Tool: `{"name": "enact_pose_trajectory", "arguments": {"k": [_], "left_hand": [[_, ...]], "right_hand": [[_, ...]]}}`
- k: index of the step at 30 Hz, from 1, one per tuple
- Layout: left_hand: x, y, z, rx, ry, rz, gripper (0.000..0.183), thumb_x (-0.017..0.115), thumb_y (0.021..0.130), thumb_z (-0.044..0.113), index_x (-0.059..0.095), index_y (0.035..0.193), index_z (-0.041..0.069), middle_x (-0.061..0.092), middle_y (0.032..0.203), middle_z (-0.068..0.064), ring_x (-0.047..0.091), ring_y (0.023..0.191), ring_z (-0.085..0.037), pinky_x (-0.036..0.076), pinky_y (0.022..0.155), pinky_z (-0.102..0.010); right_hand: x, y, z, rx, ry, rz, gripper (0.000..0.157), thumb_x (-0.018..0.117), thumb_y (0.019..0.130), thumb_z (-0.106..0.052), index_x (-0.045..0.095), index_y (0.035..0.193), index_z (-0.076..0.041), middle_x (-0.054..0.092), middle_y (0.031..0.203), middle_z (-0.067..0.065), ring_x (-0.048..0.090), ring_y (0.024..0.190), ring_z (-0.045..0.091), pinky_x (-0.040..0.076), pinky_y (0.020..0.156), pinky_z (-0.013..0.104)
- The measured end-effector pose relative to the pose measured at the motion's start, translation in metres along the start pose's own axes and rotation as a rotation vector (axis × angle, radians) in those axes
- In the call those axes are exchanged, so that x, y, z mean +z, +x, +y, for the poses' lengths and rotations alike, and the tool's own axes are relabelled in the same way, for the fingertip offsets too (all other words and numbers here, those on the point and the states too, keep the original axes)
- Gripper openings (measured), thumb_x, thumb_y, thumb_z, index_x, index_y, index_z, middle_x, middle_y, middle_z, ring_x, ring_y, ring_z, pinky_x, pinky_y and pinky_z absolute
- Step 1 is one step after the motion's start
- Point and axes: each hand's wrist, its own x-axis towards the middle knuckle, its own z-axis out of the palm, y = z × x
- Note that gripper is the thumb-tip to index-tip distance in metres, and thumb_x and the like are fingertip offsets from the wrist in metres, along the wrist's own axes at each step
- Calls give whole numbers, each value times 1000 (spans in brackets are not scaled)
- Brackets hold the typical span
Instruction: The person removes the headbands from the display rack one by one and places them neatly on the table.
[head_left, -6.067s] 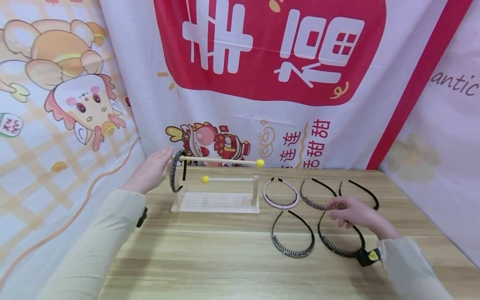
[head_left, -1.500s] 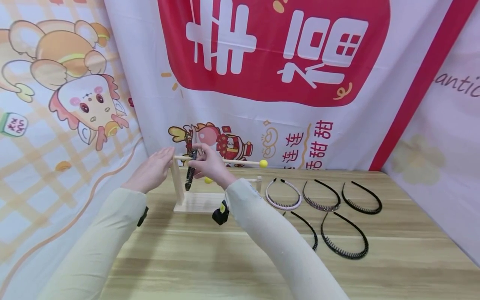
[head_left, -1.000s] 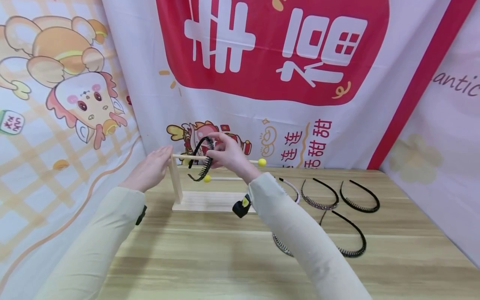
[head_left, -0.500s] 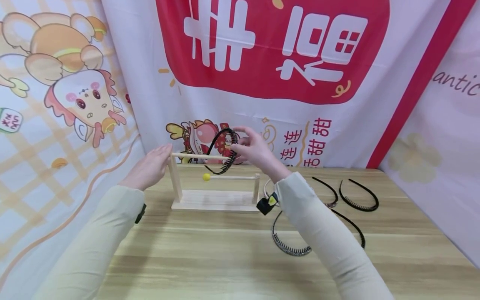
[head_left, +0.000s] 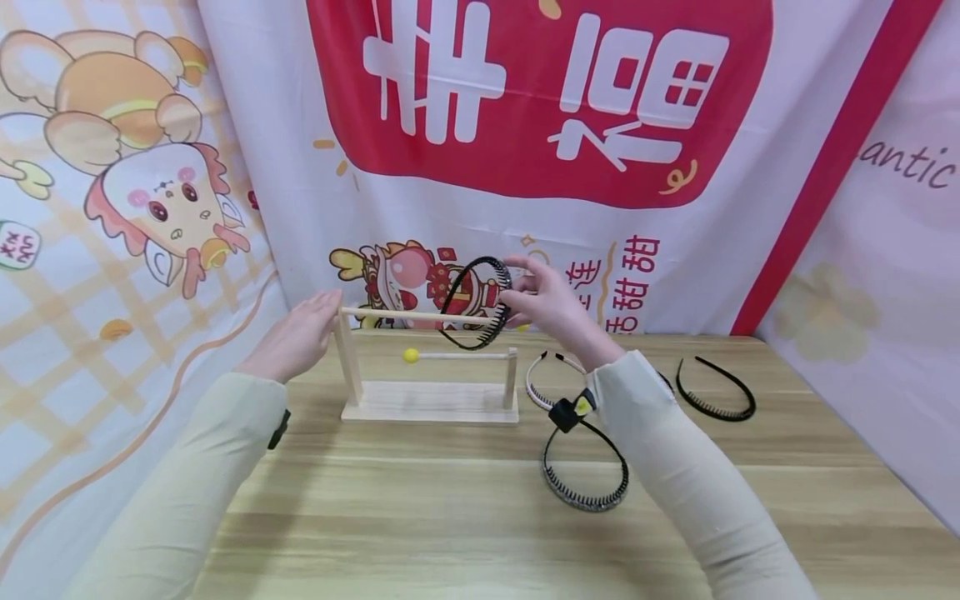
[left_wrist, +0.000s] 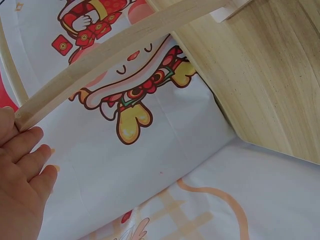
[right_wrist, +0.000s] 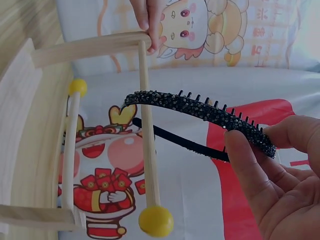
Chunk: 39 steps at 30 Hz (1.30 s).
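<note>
My right hand (head_left: pixel 553 307) pinches a black toothed headband (right_wrist: pixel 200 109) covered in dark glitter between thumb and fingers. The headband loops around the upper wooden rod (head_left: pixel 420 315), near the end with the yellow ball (right_wrist: pixel 156 221); in the right wrist view the rod passes between its two arms. At the rod's other end, my left hand (head_left: pixel 296 337) rests with extended fingers against the top of the upright post (head_left: pixel 349 358). Its fingertips show right at the post's end in the left wrist view. The wooden stand (head_left: pixel 431 402) sits on the table.
A lower white rod (head_left: pixel 465 357) with a yellow ball (head_left: pixel 410 356) points left. Right of the stand lie a pink headband (head_left: pixel 534 392), a grey glittery headband (head_left: pixel 588 502) and a black headband (head_left: pixel 720 413). My right sleeve (head_left: pixel 675 450) covers others. Printed cloths hang behind and beside the table.
The right hand came from above the headbands on the table to the glittery headband at the rod's post end, then slid it right toward the ball end. The left hand stayed at the post.
</note>
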Motion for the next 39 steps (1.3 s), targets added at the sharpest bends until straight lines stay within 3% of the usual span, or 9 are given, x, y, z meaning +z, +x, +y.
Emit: {"name": "enact_pose_trajectory", "arguments": {"k": [15, 30, 39], "left_hand": [[-1, -1, 1, -2, 7, 12, 46, 35, 98, 4, 20, 138, -14, 24, 141, -32, 22, 130, -44, 12, 110, -48], [-2, -1, 3, -18, 0, -8, 47, 34, 99, 6, 18, 140, -12, 21, 143, -30, 20, 131, -43, 12, 110, -48], [1, -1, 0, -10, 1, -1, 47, 34, 99, 6, 19, 140, -12, 22, 143, -30, 21, 131, -43, 12, 110, -48]], "right_hand": [[-35, -13, 12, 30, -19, 47, 57, 62, 88, -4, 40, 139, -13, 54, 87, 13, 61, 62, 21, 56, 68, 39], [-69, -28, 24, 13, -88, 113, 57, 61, 87, -5, 39, 139, -8, 49, 98, 14, 61, 69, 23, 56, 69, 36], [-89, -40, 31, 17, -101, 120, 57, 58, 88, -5, 37, 141, -10, 47, 102, 14, 55, 77, 18, 56, 72, 37]]}}
